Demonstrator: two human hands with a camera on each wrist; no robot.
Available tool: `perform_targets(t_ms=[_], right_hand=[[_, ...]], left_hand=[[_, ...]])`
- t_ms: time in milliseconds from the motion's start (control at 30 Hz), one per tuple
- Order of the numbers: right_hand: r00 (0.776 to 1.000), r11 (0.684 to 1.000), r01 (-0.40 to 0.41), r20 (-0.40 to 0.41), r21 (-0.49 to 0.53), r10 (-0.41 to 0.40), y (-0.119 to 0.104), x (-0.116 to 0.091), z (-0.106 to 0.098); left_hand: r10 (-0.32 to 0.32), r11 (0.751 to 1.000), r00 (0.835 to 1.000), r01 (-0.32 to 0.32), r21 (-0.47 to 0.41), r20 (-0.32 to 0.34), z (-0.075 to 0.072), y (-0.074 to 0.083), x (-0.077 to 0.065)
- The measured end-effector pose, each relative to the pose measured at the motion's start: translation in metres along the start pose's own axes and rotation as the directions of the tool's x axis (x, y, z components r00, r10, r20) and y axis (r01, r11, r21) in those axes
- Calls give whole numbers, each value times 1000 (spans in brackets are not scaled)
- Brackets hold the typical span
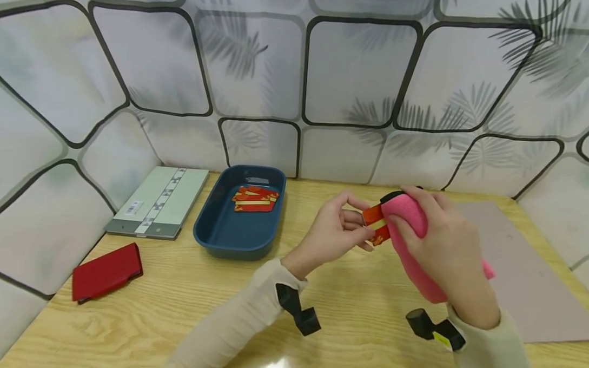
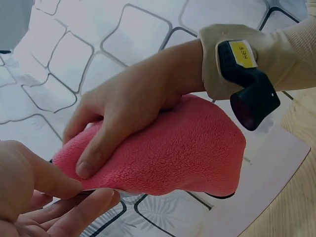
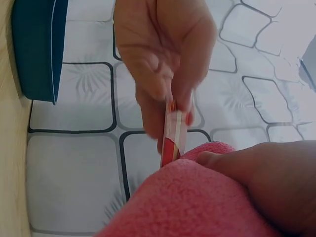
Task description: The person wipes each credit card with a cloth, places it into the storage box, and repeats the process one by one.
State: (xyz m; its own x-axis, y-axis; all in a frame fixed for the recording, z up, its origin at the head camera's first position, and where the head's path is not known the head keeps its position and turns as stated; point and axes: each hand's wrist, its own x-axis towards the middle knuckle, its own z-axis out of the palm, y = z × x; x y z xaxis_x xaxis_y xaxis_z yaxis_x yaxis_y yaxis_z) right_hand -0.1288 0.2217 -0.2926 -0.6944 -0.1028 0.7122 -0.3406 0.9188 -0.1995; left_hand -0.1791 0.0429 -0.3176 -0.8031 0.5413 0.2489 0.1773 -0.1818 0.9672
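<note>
My left hand (image 1: 329, 228) pinches one end of a small flat red packet (image 1: 375, 223) with a yellow band, thumb on one side and fingers on the other. The packet's other end is hidden by a fluffy pink cloth (image 1: 407, 258) with a black edge. My right hand (image 1: 450, 260) grips this cloth from above, thumb pressed into the near face. Both hands are held above the table in front of me. In the right wrist view the packet (image 3: 173, 138) stands edge-on between the left fingers and the cloth (image 3: 182, 207); the left hand is blurred there.
A blue tray (image 1: 238, 253) holding several similar red and yellow packets (image 1: 255, 200) stands left of my hands. Farther left lie a pale green box-like item (image 1: 153, 198) and a dark red folded case (image 1: 107, 272). A grey board (image 1: 539, 279) lies at the right, partly behind my right hand.
</note>
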Motion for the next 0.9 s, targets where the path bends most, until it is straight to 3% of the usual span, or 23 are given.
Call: perform_targets(t_ms=[500,733,900], right_hand=[[992,997,-65,102,-36,68,17,4,7],[988,998,-65,139,-26,68,17,3,11],[988,998,-52,148,-18,54,17,2,15]], left_hand=[[-94,995,995,94,32,17,-40,0,-18],[-132,970,990,141,200,-57,-91,18,-18],[-161,933,975,200,300,-152,-133,29,-17]])
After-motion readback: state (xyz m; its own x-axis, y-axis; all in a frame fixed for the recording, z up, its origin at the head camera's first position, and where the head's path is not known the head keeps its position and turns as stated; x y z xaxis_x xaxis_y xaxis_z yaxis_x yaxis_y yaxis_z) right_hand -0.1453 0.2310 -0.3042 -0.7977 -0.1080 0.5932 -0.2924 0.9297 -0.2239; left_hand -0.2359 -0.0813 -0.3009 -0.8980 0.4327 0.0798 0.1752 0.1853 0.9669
